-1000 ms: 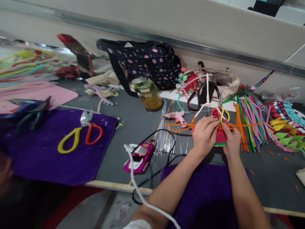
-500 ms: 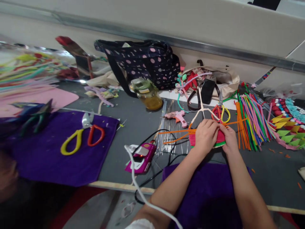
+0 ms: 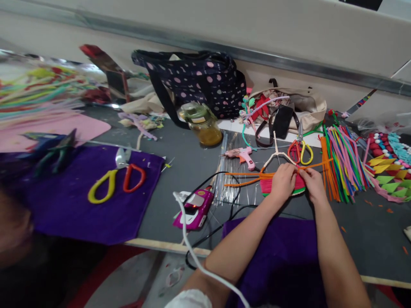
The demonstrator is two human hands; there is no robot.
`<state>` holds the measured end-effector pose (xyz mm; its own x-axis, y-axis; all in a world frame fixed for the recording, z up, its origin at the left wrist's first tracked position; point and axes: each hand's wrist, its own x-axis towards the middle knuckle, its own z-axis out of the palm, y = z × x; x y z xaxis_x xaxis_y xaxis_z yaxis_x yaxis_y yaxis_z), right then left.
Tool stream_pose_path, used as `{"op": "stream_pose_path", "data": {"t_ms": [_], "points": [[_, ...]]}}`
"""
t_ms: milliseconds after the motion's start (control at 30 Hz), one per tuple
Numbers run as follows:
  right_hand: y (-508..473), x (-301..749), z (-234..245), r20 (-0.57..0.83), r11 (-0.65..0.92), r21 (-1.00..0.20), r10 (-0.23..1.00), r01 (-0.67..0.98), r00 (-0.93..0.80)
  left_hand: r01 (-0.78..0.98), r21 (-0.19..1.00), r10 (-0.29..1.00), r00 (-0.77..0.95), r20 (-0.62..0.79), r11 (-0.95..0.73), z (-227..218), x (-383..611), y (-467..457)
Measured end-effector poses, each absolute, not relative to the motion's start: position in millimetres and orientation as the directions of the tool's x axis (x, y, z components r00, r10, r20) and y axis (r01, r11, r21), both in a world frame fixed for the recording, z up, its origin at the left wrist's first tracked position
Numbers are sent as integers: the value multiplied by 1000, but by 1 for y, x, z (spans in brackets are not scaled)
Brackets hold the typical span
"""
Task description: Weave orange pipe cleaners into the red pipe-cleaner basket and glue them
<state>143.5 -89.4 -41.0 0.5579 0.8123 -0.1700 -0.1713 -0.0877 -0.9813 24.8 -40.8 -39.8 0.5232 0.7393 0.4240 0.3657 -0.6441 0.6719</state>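
A pink piece with a green and pale edge (image 3: 267, 187), like a watermelon slice, lies under my hands. Orange pipe cleaners (image 3: 244, 175) run across its top and stick out on the left. My left hand (image 3: 283, 182) is closed over the piece, fingers bent at its upper edge. Beside it, my right hand (image 3: 314, 185) pinches at the right end, where an orange pipe cleaner (image 3: 323, 163) angles out. The fingertips hide the exact contact. A cream Y-shaped pipe-cleaner frame (image 3: 276, 147) rises behind the piece.
A pink glue gun (image 3: 242, 157) and thin clear sticks (image 3: 231, 188) lie left of my hands, near a magenta device (image 3: 196, 209) with cables. Scissors (image 3: 300, 149) lie behind; coloured pipe cleaners (image 3: 345, 162) are at right. A person's blurred arm (image 3: 14, 218) shows at far left.
The whole view has shifted slightly, so the table things appear a little further right. My fingertips are slightly further apart; both hands stay at the pink piece.
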Motion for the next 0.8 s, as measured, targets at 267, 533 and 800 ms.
{"op": "stream_pose_path", "data": {"t_ms": [267, 533, 800], "points": [[-94, 160, -42, -92, -138, -990, 804, 35, 587, 381, 692, 754, 546, 366, -612, -45, 26, -39], [-91, 160, -50, -30, -98, -993, 774, 72, 633, 376, 714, 760, 559, 332, -590, -43, 26, -38], [-94, 152, -30, -135, -69, -989, 779, -129, 612, 417, 625, 726, 568, 388, -660, -43, 28, -38]]}}
